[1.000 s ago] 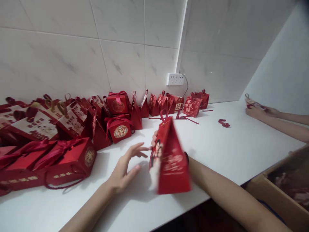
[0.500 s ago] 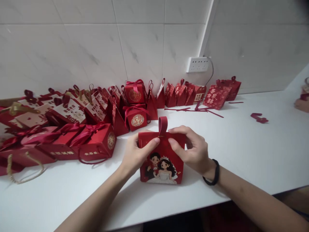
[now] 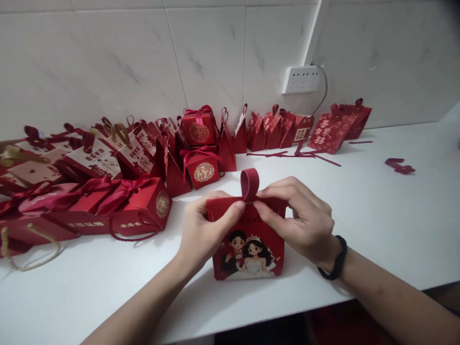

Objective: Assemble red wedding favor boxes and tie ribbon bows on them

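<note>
A red gift box (image 3: 251, 239) with a cartoon bride and groom on its front stands upright on the white table (image 3: 309, 306). A dark red loop handle (image 3: 249, 182) rises from its top edge. My left hand (image 3: 206, 225) grips the box's upper left side, its thumb on the front just below the loop. On the upper right, my right hand (image 3: 302, 220) pinches the top edge, thumb in front and index finger beside the loop. The fingers behind the box are partly hidden.
Many red and white gift boxes (image 3: 136, 206) crowd the left and back. Two boxes with bows (image 3: 203, 172) are stacked behind. Ribbon strips (image 3: 287, 154) and a ribbon piece (image 3: 400, 166) lie to the right. A power strip (image 3: 301, 80) is on the wall.
The view has shifted slightly. Both thumbs have moved closer to the base of the loop, and my right hand's fingers are bunched nearer to it.
</note>
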### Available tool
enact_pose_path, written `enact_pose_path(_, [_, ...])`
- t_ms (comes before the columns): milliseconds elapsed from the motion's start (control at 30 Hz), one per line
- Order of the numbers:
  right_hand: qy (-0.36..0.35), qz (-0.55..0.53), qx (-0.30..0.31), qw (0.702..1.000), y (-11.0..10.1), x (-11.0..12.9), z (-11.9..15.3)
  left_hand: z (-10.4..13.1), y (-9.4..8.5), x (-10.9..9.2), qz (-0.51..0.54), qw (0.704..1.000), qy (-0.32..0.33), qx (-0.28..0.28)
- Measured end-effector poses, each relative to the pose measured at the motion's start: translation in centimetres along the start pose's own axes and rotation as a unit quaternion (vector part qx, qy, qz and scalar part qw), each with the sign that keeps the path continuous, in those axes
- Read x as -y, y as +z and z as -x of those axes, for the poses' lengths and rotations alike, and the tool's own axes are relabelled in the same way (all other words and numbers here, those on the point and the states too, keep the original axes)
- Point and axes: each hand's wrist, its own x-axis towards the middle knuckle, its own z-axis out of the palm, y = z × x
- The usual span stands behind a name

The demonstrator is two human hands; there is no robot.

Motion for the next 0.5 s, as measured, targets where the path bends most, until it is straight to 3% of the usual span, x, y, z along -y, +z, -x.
enact_pose_path(267, [0.065,-0.037,0.011,0.997,0.17,0.45,-0.31,0.09,0.25,0.02,-0.014,1.000,0.006,-0.015])
enact_pose_path(500, [0.035,-0.056,0.021,0.998,0.29,0.18,-0.10,0.31,0.39,-0.02,-0.016,0.999,0.017,-0.022])
